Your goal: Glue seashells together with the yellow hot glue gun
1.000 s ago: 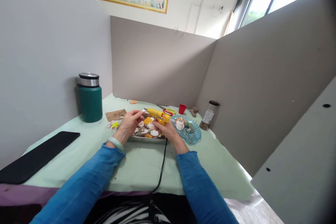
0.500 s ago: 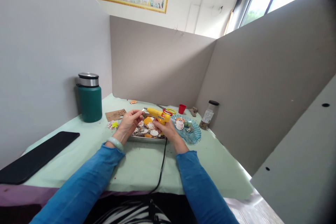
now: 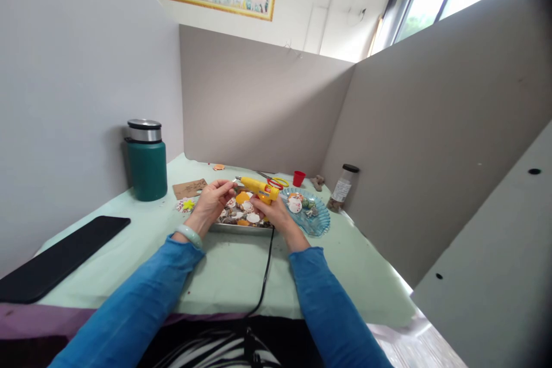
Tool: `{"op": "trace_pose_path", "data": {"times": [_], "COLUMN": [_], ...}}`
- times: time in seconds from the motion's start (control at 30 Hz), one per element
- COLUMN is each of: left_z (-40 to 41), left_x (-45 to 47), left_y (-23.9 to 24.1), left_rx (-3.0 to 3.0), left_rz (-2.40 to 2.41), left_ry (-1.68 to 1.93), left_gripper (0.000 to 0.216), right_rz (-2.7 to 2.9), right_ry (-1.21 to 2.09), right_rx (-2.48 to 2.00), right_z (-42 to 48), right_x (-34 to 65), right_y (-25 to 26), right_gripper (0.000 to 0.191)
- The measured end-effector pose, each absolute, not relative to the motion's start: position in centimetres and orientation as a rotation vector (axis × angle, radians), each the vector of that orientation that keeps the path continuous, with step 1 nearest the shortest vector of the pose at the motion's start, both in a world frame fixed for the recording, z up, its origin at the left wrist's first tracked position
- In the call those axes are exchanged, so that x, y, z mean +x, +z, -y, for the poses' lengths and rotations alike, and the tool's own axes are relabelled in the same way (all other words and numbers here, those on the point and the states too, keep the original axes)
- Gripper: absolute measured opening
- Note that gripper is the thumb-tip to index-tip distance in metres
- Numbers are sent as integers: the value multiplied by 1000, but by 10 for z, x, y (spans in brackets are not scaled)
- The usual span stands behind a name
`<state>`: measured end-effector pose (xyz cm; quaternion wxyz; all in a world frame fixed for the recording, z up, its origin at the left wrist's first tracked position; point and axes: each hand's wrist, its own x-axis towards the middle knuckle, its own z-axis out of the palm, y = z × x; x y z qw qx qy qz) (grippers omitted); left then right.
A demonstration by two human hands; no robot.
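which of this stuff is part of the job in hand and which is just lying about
Seems part of the job:
yellow glue gun, in the right hand
small pale piece, in the left hand
metal tray with shells
blue plate, probably

Apparently just lying about:
green flask
black mat
red cup
scissors
brown card

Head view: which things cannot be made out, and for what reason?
In the head view:
White piece at the left hand: too small to identify.
Yellow glue gun: handle covered by the right hand.
Silver tray: contents partly hidden behind both hands.
Jar label: print too small to read.
Black mat: cut off by left edge.
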<state>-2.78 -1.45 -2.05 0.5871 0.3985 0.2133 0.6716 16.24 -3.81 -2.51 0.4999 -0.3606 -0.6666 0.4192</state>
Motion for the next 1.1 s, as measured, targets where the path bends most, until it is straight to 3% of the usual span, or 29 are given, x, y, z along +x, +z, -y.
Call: {"op": "trace_pose_path", "data": {"times": [1.1], "left_z": [20], "left_x": [-27], "left_y": [-16], "left_rx": [951], "left_rz": [-503], "left_ry": [1553], "left_gripper": [30], "right_rz": [1573], "right_ry": [996], "right_rx": [-872], "right_z": [38], "right_x": [162], "right_y": [-25], "right_gripper": [28]}}
